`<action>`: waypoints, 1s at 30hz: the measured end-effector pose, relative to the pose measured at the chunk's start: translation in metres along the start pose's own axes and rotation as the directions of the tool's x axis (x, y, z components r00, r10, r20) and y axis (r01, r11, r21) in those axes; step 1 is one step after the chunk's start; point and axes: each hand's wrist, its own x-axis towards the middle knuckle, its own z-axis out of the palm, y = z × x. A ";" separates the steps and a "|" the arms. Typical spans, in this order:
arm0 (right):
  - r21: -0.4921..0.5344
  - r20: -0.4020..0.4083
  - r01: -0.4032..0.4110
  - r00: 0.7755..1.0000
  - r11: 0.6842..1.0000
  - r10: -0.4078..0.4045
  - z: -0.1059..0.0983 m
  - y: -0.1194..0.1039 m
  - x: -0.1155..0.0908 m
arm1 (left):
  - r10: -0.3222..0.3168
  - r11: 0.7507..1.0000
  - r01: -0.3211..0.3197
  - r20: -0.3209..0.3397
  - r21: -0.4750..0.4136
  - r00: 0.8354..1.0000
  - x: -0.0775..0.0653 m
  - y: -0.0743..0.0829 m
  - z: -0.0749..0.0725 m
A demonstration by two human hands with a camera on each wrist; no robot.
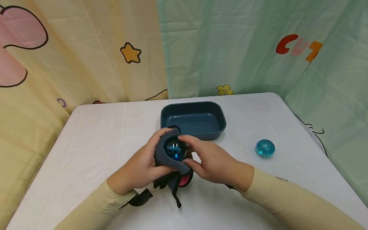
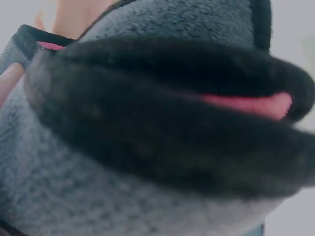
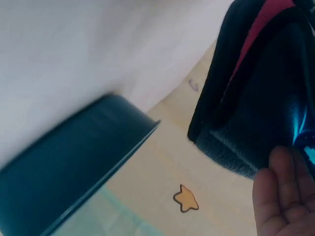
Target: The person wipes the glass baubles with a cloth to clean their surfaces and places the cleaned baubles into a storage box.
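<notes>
Ball [image 1: 175,148] pinched in my right hand [image 1: 212,159], pouch [image 1: 162,157] gripped in my left hand [image 1: 141,167]: I judge fitting them underway, next needing steadiness.

Gleaming like glass or clear hard plastic on the held ball [image 1: 175,147], smooth and catching bright highlights. Shining with much the same gloss on the loose ball [image 1: 265,148]. Looking fuzzy and matt, like fleece, on the grey cloth [image 1: 161,153], with flatter, dull fabric on the black trim [image 2: 162,147] and soft-looking textile on the pink lining [image 2: 251,104]. Showing smooth plastic with a faint sheen on the box [image 1: 192,121]. Spreading as matt, lightly creased cloth over the worktop [image 1: 79,163]. Hanging as thin, wrinkled fabric on the curtains [image 1: 214,39]. Fitting as matt cloth on the sleeves [image 1: 280,193].
</notes>
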 end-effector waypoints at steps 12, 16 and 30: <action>0.173 0.097 -0.140 0.987 0.975 0.125 -0.006 0.003 0.002 | -0.024 0.996 0.022 0.032 0.086 0.999 0.000 0.004 0.002; 0.275 0.109 -0.198 0.979 0.941 0.174 -0.003 0.003 0.003 | -0.021 0.995 0.018 0.031 0.096 0.999 0.000 0.002 0.004; -0.148 -0.001 0.038 0.999 0.988 -0.039 -0.005 0.000 0.002 | -0.008 1.000 0.007 0.026 0.008 1.000 0.001 0.001 0.001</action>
